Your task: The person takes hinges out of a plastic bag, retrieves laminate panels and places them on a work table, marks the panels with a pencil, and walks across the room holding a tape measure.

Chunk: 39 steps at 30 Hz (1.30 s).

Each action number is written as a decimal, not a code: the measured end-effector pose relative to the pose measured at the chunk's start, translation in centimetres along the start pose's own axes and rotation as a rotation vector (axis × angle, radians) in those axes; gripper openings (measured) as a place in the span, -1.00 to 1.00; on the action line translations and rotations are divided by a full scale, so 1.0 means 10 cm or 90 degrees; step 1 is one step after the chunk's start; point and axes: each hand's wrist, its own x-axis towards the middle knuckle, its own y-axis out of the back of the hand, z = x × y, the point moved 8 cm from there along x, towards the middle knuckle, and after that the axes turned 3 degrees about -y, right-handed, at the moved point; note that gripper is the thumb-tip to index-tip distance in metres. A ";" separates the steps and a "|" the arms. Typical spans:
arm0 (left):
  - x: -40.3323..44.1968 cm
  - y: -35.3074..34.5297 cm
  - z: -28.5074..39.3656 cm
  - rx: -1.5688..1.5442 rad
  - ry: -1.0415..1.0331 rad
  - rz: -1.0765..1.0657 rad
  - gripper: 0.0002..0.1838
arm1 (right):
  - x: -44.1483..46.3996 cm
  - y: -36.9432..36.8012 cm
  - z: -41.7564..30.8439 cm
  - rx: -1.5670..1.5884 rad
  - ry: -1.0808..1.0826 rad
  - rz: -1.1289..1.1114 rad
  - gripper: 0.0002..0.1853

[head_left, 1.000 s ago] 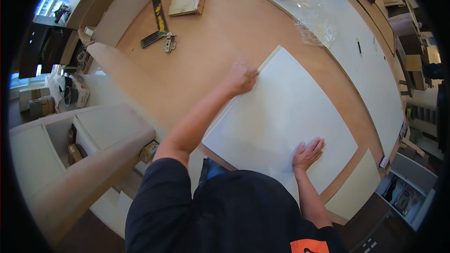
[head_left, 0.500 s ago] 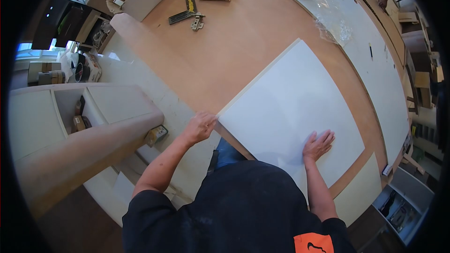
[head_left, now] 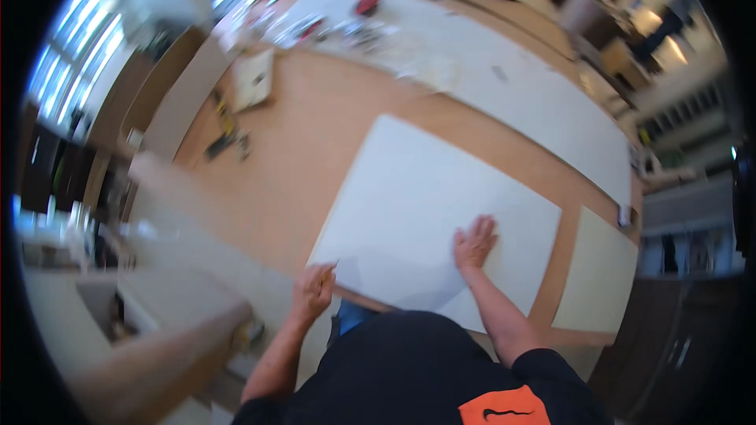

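Note:
A white board [head_left: 409,197] lies flat on the brown worktop in front of me. My right hand [head_left: 476,242] rests on its surface with the fingers stretched out. At the board's near left corner is my left hand [head_left: 315,290], its fingers closed. A small thin tip pokes out by those fingertips, too blurred to name. Whether this hand touches the board's edge I cannot tell.
An L-shaped square [head_left: 224,130] and a small block with a hole [head_left: 253,79] lie on the worktop [head_left: 291,142] at the far left. Plastic bags and tools cover part of a long white panel [head_left: 504,71] behind. A pale panel [head_left: 596,275] lies right.
My head has turned and the picture is blurred, showing more of the room's far side. My left hand has come away from its flatter grip along the board's corner. My right hand stays flat.

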 end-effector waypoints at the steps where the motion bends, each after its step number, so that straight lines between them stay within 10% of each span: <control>1: 0.05 -0.20 0.02 -0.026 0.012 0.006 -0.85 | 0.00 0.05 -0.02 0.027 -0.019 -0.032 -0.14; 10: 0.58 -1.93 1.34 -0.060 -0.168 -0.361 -0.87 | -0.86 1.49 -0.47 0.460 0.301 0.014 -0.42; 17: 0.16 -2.72 2.29 -0.221 -0.406 -0.634 -0.60 | -1.48 1.52 0.66 0.578 -0.021 0.075 -0.77; 22: 0.32 -3.51 2.63 -0.056 -0.641 -0.412 -0.36 | -1.91 1.51 1.83 0.607 -0.274 0.384 -0.87; 28: 0.54 -4.53 2.25 0.265 -0.558 -0.456 -0.27 | -1.95 1.09 2.89 0.856 -0.553 0.382 -0.94; 39: 0.48 -4.65 2.28 0.305 -0.557 -0.481 -0.25 | -0.03 0.48 3.82 0.924 -0.552 0.256 -0.88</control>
